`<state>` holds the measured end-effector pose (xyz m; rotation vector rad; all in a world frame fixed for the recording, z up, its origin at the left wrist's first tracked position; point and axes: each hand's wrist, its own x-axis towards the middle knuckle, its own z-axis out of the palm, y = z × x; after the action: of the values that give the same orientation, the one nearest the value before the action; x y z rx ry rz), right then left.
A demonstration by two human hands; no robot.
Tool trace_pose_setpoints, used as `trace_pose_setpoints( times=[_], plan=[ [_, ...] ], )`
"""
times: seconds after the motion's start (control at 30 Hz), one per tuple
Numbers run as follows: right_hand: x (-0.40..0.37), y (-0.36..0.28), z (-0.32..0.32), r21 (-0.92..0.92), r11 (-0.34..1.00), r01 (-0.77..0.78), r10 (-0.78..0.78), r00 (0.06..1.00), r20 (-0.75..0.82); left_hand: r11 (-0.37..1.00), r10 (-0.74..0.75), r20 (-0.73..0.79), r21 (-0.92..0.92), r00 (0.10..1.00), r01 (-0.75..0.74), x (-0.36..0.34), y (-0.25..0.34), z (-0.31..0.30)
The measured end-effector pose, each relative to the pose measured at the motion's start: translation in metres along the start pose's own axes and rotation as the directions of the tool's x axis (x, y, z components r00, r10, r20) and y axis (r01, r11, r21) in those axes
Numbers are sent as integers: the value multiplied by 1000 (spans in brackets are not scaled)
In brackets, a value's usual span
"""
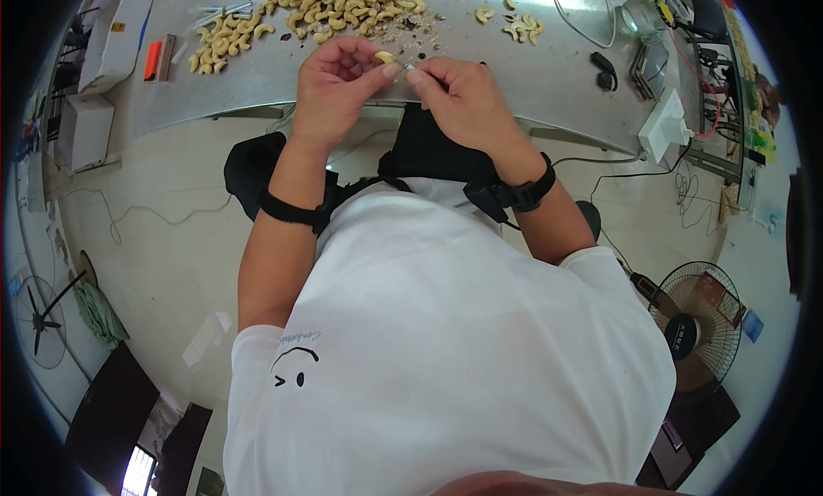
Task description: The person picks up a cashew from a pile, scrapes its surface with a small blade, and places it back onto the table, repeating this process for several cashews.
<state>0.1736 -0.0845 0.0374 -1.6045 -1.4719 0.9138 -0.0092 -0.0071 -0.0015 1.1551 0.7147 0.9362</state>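
Pinched between thumb and fingers of my left hand (337, 86) is a single pale cashew (387, 57), just over the front edge of the metal table. Close to its right side, my right hand (464, 97) is closed round a slim tool (408, 67) with a small metal tip. Most of the tool is hidden by my fingers; I cannot tell its exact kind. Beyond both hands spreads a large pile of cashews (343, 6), with brown skin crumbs (416, 40) scattered at its near right side.
A few cashews (523, 29) lie apart at the back right of the metal table (549, 84). An orange box (154, 60) and thin clear sticks (225, 12) are at left. On the right are a black clip-like object (604, 72), a glass jar (641, 20) and a white power strip (663, 127).
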Motion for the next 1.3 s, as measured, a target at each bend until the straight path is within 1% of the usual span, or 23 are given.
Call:
trace_pose_setpoints(
  times=[0.07, 0.17, 0.27, 0.37, 0.43, 0.57, 0.67, 0.77, 0.87, 0.97, 1.17, 1.27, 1.3],
  plan=[
    [0, 1, 1, 0, 1000, 5, -5, 1000, -3, 1000, 13, 12, 17, 1000, -13, 0, 0, -1],
    [2, 3, 4, -103, 994, 45, -60, 987, -151, 1000, 5, 55, 17, 998, -6, 0, -1, -4],
    [1, 0, 2, -77, 997, 9, -21, 988, -153, 1000, 12, 46, 7, 999, -12, 0, -1, -3],
    [-1, -2, 3, -33, 998, 58, -62, 989, -132, 999, -20, 18, -42, 1000, 21, 1, 1, -2],
    [-3, -3, 2, -39, 999, 36, -40, 993, -107, 999, -1, 21, -45, 1000, 2, 1, -1, -2],
    [-3, -2, 5, -5, 1000, 8, -9, 995, -97, 1000, 8, 25, -2, 1000, -8, 2, -1, -4],
    [-3, -2, 5, -24, 1000, -4, 2, 997, -82, 1000, -1, 30, -18, 1000, 2, 1, 0, -3],
    [-3, -4, 5, -33, 999, 12, -15, 996, -88, 999, -5, 49, -52, 999, 8, 1, 0, -4],
    [-4, -7, 3, -85, 995, 44, -54, 993, -108, 995, -33, 56, -93, 998, 38, 0, 0, -3],
    [-5, -12, 1, -135, 990, 44, -58, 993, -102, 996, -33, 59, -80, 998, 38, -1, 2, -2],
    [-7, -16, 2, -140, 989, 39, -53, 994, -98, 996, -50, 57, -72, 997, 54, -1, 2, -3],
    [-6, -6, 6, -131, 990, 45, -66, 986, -156, 998, -43, 58, -48, 997, 45, -2, 3, -1],
    [-7, -5, 3, -185, 982, 36, -68, 983, -169, 996, -34, 68, -74, 997, 39, -2, 2, 1]
  ],
)
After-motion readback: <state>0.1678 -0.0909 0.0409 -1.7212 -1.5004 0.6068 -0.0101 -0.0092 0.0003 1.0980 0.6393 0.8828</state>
